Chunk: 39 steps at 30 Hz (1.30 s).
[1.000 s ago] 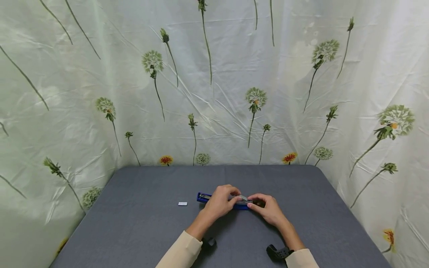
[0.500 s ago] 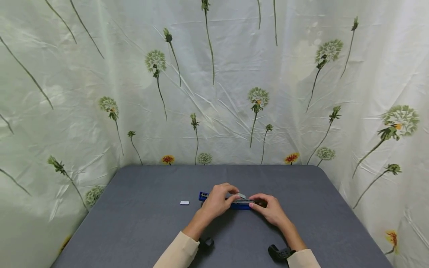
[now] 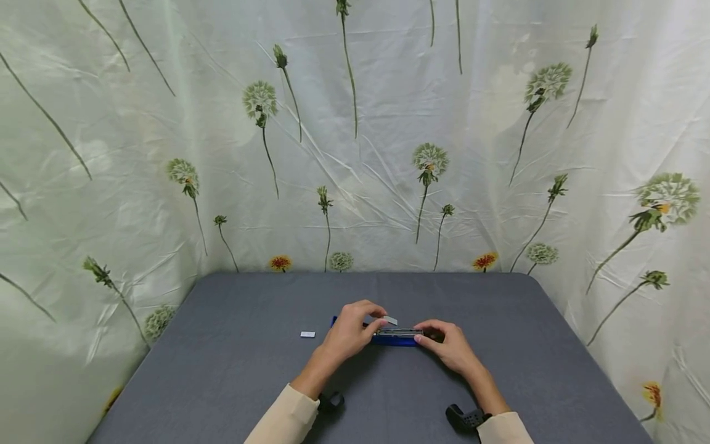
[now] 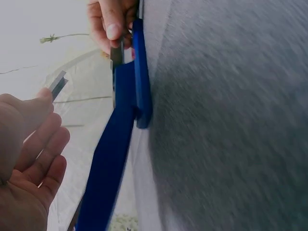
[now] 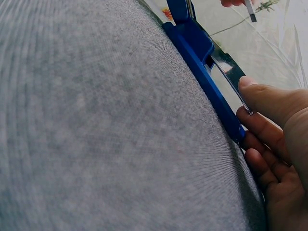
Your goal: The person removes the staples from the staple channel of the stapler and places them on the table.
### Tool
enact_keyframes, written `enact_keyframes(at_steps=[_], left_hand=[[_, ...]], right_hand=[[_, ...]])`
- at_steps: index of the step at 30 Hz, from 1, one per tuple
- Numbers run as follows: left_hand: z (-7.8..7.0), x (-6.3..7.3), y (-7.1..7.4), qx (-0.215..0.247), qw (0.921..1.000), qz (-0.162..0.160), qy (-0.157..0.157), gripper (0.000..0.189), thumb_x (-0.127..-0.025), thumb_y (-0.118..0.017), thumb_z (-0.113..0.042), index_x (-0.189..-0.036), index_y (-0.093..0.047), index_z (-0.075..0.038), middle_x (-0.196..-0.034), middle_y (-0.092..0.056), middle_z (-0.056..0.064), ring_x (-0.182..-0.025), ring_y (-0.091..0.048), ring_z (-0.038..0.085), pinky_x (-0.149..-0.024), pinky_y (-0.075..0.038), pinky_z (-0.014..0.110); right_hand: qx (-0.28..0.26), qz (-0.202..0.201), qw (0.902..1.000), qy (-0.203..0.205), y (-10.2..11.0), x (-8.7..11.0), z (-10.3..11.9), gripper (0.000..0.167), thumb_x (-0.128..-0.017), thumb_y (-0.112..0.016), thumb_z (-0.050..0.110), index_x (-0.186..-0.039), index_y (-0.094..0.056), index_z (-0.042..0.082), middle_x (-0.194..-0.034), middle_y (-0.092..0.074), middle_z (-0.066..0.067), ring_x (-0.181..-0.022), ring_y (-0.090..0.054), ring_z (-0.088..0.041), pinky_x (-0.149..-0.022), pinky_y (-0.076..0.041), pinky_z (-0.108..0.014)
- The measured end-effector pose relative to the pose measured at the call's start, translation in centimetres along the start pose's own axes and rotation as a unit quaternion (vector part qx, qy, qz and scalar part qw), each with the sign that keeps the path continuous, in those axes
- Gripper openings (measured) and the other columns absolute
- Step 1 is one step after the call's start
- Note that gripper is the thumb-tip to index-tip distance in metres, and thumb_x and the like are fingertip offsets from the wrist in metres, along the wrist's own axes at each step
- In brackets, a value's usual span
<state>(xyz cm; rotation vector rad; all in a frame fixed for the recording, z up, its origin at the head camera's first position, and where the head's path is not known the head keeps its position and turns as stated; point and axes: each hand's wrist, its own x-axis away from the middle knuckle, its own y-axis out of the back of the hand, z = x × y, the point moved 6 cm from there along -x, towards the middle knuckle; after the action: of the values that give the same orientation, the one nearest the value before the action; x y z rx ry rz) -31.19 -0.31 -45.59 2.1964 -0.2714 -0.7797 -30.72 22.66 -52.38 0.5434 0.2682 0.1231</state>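
Note:
A blue stapler (image 3: 396,341) lies on the grey table with its top arm swung far back to the left, so its metal magazine (image 5: 228,67) shows. My right hand (image 3: 449,348) grips the magazine's right end between thumb and fingers; in the right wrist view the other fingertips are at the end of the blue base. Above the stapler's left part, my left hand (image 3: 349,330) pinches a short grey staple strip (image 4: 58,84) between thumb and forefinger, raised apart from the magazine. From the head view, this hand hides much of the swung-back arm (image 4: 108,163).
A small whitish strip (image 3: 307,334) lies on the table left of the stapler. The grey tabletop (image 3: 249,382) ends at a white curtain (image 3: 355,154) with a dandelion print. Black straps (image 3: 465,419) sit on both wrists.
My left hand has moved left and away from the magazine with the staple strip, uncovering more of the magazine. The right hand keeps its grip on the stapler. The head view has shifted slightly.

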Motion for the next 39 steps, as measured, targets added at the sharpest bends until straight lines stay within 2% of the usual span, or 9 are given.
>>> enact_keyframes(at_steps=[7,16,22,29,39], left_hand=[[1.2,0.7,1.1,0.027,0.9995,-0.013,0.003,0.015,-0.097,-0.074,-0.025,-0.108,-0.078,-0.016,-0.105,-0.075,-0.002,-0.099,-0.071,0.014,-0.087,-0.060,0.041],[2.4,1.8,3.0,0.016,0.9991,-0.037,0.012,0.014,-0.096,-0.074,-0.024,-0.108,-0.078,-0.016,-0.106,-0.074,-0.002,-0.100,-0.071,0.015,-0.087,-0.060,0.041],[3.3,2.5,4.2,0.003,0.9982,-0.050,0.032,0.014,-0.096,-0.074,-0.025,-0.108,-0.077,-0.018,-0.105,-0.074,-0.004,-0.099,-0.071,0.013,-0.086,-0.060,0.039],[4.5,3.4,6.1,0.004,0.9960,-0.081,0.040,0.014,-0.094,-0.076,-0.022,-0.107,-0.078,-0.016,-0.102,-0.074,-0.003,-0.097,-0.072,0.016,-0.086,-0.060,0.046],[6.3,4.9,9.2,-0.017,0.9920,-0.118,0.041,0.015,-0.093,-0.078,-0.018,-0.107,-0.079,-0.011,-0.102,-0.076,0.000,-0.097,-0.073,0.018,-0.084,-0.059,0.047]], right_hand=[[0.000,-0.005,1.0000,0.008,0.1,0.0,0.0,0.019,-0.091,-0.080,0.024,-0.109,-0.078,0.017,-0.099,-0.075,0.000,-0.081,-0.063,-0.004,-0.075,-0.052,-0.024],[0.006,-0.005,1.0000,0.004,0.1,0.0,0.0,0.018,-0.091,-0.081,0.025,-0.108,-0.079,0.020,-0.098,-0.075,0.003,-0.081,-0.063,-0.002,-0.075,-0.052,-0.024],[0.003,0.000,1.0000,0.001,0.1,0.1,0.1,0.019,-0.091,-0.080,0.026,-0.109,-0.078,0.019,-0.099,-0.075,0.001,-0.082,-0.063,-0.003,-0.075,-0.052,-0.023],[0.000,0.000,1.0000,0.005,0.0,0.1,0.1,0.019,-0.092,-0.080,0.026,-0.110,-0.078,0.018,-0.099,-0.075,0.000,-0.081,-0.063,-0.003,-0.074,-0.052,-0.024],[0.012,0.000,0.9999,0.003,0.1,0.1,0.2,0.019,-0.092,-0.079,0.026,-0.110,-0.078,0.018,-0.098,-0.073,0.001,-0.081,-0.061,-0.004,-0.073,-0.051,-0.024]])
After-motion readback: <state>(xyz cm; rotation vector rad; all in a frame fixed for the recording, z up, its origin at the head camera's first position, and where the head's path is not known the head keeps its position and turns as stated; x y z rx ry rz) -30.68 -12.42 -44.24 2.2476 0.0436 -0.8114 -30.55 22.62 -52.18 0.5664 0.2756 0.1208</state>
